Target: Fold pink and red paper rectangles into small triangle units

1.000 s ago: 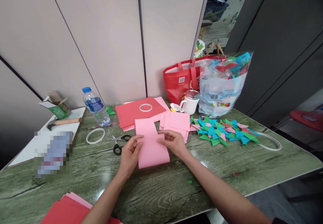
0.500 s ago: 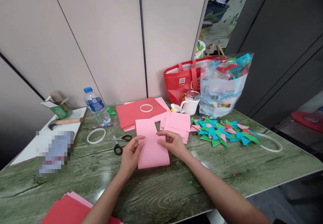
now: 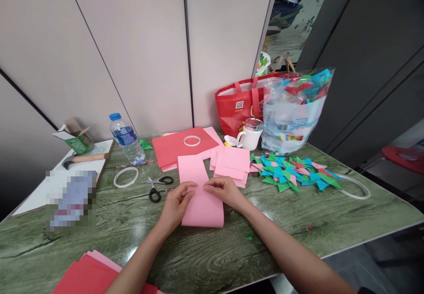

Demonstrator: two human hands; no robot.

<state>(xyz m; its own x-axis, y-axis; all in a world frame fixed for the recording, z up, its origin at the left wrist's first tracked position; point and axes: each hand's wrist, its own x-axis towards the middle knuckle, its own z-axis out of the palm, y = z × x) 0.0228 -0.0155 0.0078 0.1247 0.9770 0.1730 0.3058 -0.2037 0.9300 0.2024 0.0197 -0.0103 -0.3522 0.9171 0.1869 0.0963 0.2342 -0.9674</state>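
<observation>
A: Start at the near edge. What lies there?
B: Red sheets, on the counter at the person's left, partly under the forearm.
A: Next, the work position?
B: Pink paper, directly in front of the person, its near edge rounded in a bend. The left hand overlaps its left side, the right hand its right side.
A: State of each hand?
B: Thumb and forefinger drawn near each other on both, tips just apart over the middle of the paper. From where I stand, I cannot tell whether either one pinches it.
A: Adjacent items?
B: Scissors, blades parted, left of the paper; pink squares, stacked unevenly, beyond the right hand.
A: Farther back?
B: A red sheet carrying a white ring; then a red bag by the wall.
</observation>
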